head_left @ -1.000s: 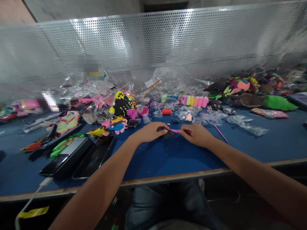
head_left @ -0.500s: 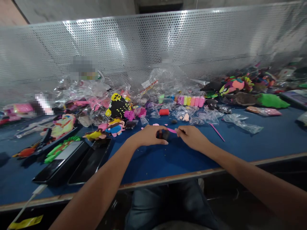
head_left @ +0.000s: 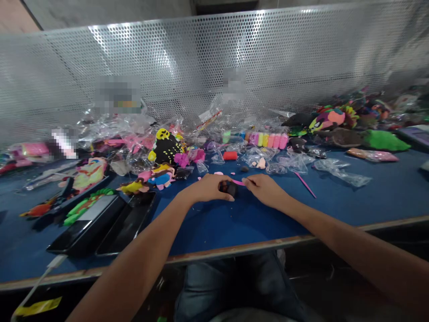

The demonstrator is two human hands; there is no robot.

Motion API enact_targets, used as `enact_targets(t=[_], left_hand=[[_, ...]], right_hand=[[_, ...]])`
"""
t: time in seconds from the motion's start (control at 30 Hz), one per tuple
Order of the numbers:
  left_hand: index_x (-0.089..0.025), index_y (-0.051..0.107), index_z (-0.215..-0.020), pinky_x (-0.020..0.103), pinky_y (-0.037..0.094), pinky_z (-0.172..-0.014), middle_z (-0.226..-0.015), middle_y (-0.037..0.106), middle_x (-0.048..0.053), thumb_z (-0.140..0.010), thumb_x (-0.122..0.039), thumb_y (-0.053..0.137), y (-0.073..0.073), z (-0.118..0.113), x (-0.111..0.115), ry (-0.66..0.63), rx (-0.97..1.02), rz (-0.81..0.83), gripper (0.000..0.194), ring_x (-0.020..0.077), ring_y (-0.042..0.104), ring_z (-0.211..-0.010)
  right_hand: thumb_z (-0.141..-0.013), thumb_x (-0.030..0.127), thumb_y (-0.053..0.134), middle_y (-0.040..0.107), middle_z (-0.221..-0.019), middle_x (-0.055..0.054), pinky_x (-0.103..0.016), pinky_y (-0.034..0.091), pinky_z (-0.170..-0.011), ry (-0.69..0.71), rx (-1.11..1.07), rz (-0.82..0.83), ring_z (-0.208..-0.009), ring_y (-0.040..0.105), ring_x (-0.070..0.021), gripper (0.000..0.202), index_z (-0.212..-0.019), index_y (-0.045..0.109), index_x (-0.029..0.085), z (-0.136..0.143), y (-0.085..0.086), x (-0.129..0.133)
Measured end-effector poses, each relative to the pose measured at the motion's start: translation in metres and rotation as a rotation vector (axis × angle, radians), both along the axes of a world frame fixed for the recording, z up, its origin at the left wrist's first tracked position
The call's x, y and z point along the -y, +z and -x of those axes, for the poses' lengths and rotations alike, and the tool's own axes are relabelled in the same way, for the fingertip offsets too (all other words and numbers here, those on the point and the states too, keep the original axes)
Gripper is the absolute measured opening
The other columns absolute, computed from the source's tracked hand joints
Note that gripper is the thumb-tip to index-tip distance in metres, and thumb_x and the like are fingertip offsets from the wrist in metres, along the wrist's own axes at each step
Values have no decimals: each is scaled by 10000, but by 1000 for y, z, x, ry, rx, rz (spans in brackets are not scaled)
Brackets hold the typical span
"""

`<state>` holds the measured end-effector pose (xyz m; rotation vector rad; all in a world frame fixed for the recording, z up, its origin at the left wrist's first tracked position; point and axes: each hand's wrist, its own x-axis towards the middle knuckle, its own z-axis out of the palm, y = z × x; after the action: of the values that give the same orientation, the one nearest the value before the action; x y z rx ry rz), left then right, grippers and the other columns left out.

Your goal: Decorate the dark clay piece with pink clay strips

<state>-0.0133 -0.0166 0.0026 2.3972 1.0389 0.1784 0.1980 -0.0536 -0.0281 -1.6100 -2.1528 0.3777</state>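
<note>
My left hand [head_left: 212, 188] is curled around a dark lump [head_left: 231, 188] with a reddish-brown patch, low over the blue table [head_left: 208, 228]. Pinched in the fingers of my right hand [head_left: 259, 185] is a thin pink tool [head_left: 238, 182], its far end at the upper side of the lump. Just beyond my hands lie a small dark piece [head_left: 244, 169], a pale pink piece [head_left: 218, 173] and a red block [head_left: 230, 155].
A second pink tool [head_left: 305, 185] lies right of my hands. Colored clay sticks [head_left: 268, 140], clear bags [head_left: 342, 173] and clay figures [head_left: 166, 147] line the back, before a perforated metal panel [head_left: 201, 58]. Left are a black device [head_left: 83, 228] and a phone-like slab [head_left: 127, 226].
The view has shifted slightly. My right hand and the pink tool have moved slightly left, closer to the dark lump. My left hand keeps its hold.
</note>
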Motion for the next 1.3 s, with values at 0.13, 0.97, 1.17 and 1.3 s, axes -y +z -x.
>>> enact_targets(t=[0.13, 0.97, 1.17, 1.3], left_hand=[[-223, 641, -1192, 273, 387, -706, -844, 620, 13, -688, -527, 730, -2, 1, -2, 5, 9, -1, 596, 170, 560, -764], [-225, 653, -1187, 287, 399, -776, -874, 652, 18, -706, -498, 731, -1, 1, -2, -44, 24, -2, 558, 187, 598, -821], [-237, 534, -1346, 332, 395, -861, -972, 661, 40, -679, -488, 761, 2, -1, 4, -2, 11, 2, 748, 216, 614, -896], [-246, 535, -1334, 414, 363, -957, -1045, 673, 64, -716, -592, 685, 0, -5, 7, 14, 0, -57, 724, 260, 616, -977]], right_hand=[[-968, 332, 375, 490, -565, -13, -285, 203, -538, 14, 102, 16, -529, 418, -129, 418, -575, 404, 193, 3, 1, -2], [-1011, 330, 310, 690, -740, -89, -296, 301, -640, 65, 387, -71, -680, 599, -195, 443, -796, 662, 169, 16, 10, 16], [-1007, 351, 312, 690, -741, -88, -291, 263, -587, -18, 353, -89, -680, 603, -193, 443, -807, 664, 169, 13, 7, 13], [-981, 334, 366, 655, -692, -75, -295, 222, -553, -58, 298, -99, -621, 557, -171, 399, -709, 610, 170, 4, 13, 6]])
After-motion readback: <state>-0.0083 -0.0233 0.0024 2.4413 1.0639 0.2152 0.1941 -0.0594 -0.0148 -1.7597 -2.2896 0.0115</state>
